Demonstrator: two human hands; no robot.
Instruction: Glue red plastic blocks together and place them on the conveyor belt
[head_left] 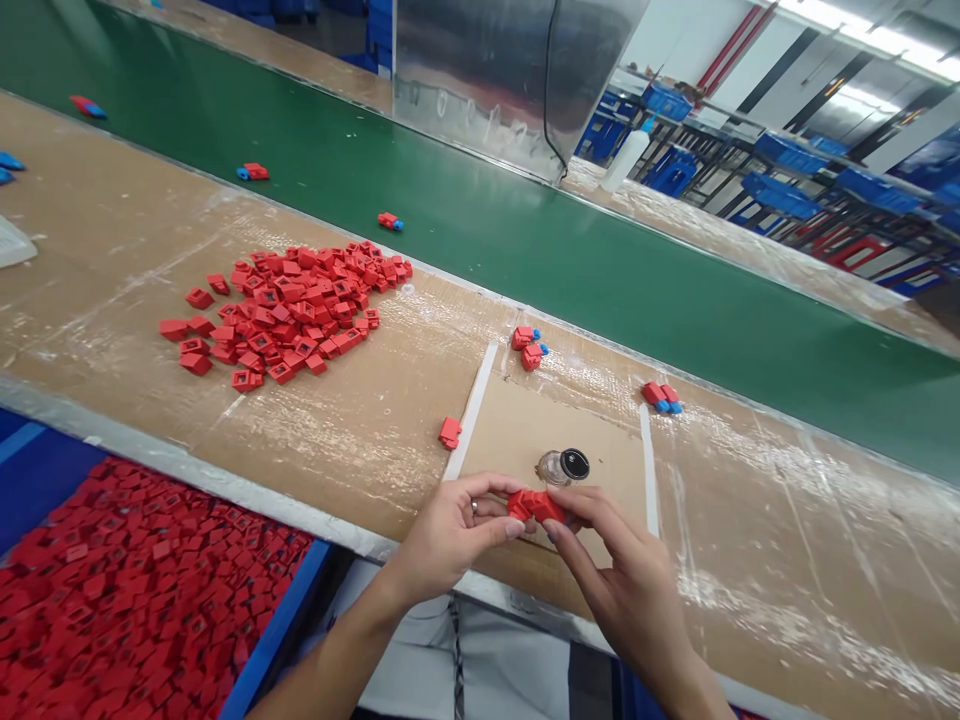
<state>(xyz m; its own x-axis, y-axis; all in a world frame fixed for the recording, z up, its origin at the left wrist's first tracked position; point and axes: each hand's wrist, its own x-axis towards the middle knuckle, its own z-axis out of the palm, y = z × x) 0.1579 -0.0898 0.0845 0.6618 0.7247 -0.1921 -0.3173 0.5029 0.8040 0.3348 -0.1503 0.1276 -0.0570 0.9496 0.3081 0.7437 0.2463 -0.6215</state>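
Observation:
My left hand (448,530) pinches a small red plastic piece (517,504) between thumb and fingers. Against it, my right hand (630,570) grips another red plastic piece (547,507). The two pieces touch; whether they are joined I cannot tell. A bit of blue shows by my right fingertips, partly hidden. Just beyond the hands is a small glass jar (551,467) with a black top (575,463). A lone red part (449,433) lies to the left, beside a white tape strip (471,410). Red-and-blue pieces (531,356) rest farther back.
A large heap of red parts (300,300) covers the table's left-centre. Below left stands a blue bin (274,630) full of red parts. Along the back runs a green conveyor belt (465,235) carrying several red-and-blue pieces. A white bottle (626,160) and a metal housing (502,80) stand behind it.

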